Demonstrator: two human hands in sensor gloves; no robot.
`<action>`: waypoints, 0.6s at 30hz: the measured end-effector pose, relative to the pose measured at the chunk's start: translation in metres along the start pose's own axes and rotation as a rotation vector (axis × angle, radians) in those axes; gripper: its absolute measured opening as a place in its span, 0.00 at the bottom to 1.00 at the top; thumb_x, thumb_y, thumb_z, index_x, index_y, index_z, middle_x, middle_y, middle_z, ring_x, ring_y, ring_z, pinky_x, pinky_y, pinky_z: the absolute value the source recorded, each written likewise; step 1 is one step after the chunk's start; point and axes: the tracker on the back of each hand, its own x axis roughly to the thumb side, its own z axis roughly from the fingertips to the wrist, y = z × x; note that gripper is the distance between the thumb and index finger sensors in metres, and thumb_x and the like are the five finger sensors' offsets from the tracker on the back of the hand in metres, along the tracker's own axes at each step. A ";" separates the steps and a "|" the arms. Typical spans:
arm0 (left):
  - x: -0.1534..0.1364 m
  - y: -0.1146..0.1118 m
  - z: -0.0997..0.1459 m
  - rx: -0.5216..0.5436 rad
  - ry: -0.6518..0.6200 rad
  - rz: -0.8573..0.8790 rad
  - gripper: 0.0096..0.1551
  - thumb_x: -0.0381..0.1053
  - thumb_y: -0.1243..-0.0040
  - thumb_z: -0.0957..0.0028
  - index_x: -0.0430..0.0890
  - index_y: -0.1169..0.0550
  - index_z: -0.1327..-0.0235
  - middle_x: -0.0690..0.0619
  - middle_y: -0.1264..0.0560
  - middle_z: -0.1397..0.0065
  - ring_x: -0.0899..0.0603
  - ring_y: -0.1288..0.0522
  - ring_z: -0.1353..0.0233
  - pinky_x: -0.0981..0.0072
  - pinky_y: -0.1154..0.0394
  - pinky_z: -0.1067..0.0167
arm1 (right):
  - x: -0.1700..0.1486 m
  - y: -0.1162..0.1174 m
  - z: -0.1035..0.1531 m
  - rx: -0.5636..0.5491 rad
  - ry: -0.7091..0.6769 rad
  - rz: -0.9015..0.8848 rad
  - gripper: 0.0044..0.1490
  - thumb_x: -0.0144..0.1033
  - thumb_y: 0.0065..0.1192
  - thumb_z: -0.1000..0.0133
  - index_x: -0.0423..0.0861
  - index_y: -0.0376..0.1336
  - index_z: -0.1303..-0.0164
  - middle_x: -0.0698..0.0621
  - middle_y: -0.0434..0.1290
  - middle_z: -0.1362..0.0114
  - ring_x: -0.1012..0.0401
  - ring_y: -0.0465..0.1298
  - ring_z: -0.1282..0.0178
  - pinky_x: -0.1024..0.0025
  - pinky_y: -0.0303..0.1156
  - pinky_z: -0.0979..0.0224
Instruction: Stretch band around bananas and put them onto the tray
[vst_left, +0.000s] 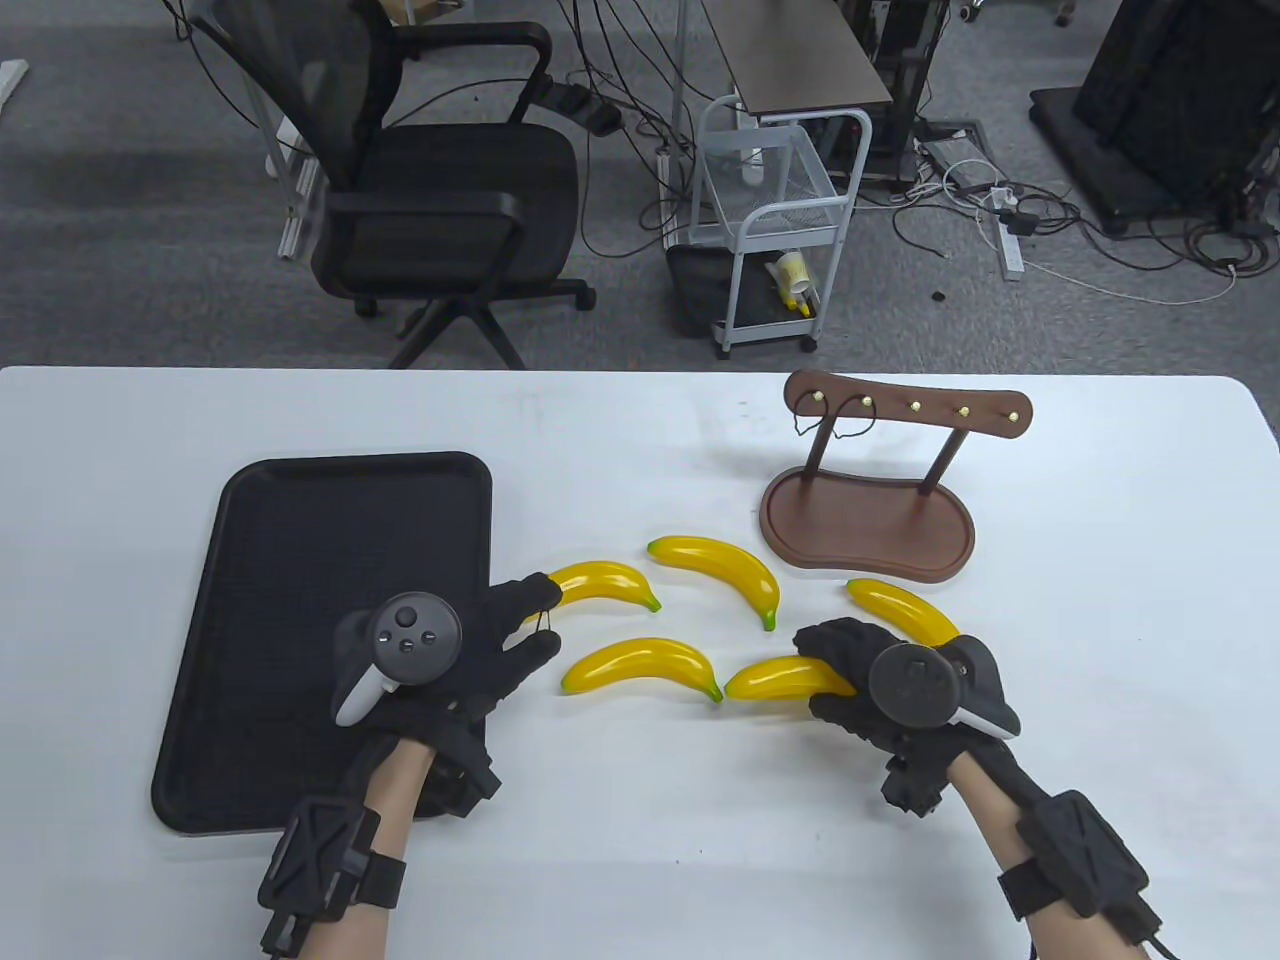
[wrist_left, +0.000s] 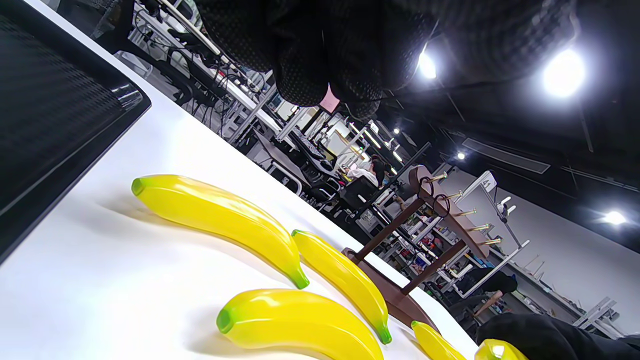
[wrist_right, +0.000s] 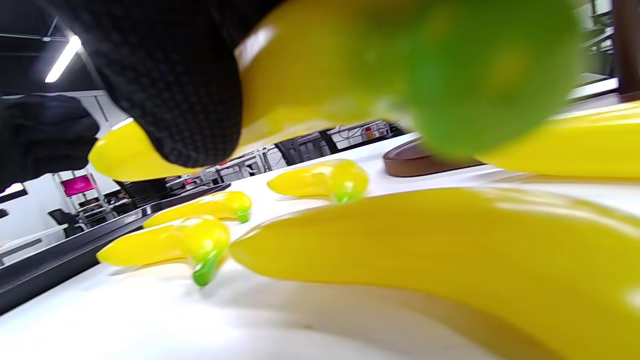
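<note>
My right hand (vst_left: 880, 690) gripped a banana (vst_left: 785, 678) lying left-right, stem rightward, while my left hand (vst_left: 470, 650) pinched a band (vst_left: 545, 622).

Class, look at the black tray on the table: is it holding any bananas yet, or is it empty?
Empty of bananas. The black tray shows only bare surface, with the left hand over its right edge; all five bananas lie on the white table beside it.
</note>
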 end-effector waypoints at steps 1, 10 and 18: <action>0.000 0.000 0.000 0.000 0.000 -0.001 0.38 0.67 0.51 0.46 0.57 0.37 0.21 0.58 0.33 0.15 0.45 0.36 0.13 0.50 0.43 0.16 | -0.004 0.000 0.001 -0.004 0.012 0.001 0.44 0.43 0.77 0.50 0.45 0.61 0.25 0.42 0.69 0.25 0.47 0.75 0.35 0.51 0.74 0.37; 0.000 -0.001 0.000 -0.002 -0.003 -0.002 0.38 0.67 0.51 0.46 0.57 0.37 0.21 0.58 0.33 0.15 0.45 0.36 0.14 0.50 0.43 0.16 | -0.025 0.010 0.005 -0.010 0.097 -0.004 0.44 0.43 0.76 0.50 0.45 0.60 0.25 0.43 0.68 0.24 0.47 0.74 0.34 0.51 0.73 0.36; 0.000 -0.002 -0.001 -0.007 -0.002 -0.005 0.38 0.67 0.51 0.45 0.57 0.37 0.21 0.59 0.33 0.15 0.45 0.36 0.13 0.51 0.43 0.16 | -0.033 0.018 0.006 0.003 0.133 -0.007 0.44 0.43 0.76 0.49 0.46 0.59 0.24 0.43 0.68 0.24 0.47 0.74 0.33 0.52 0.73 0.35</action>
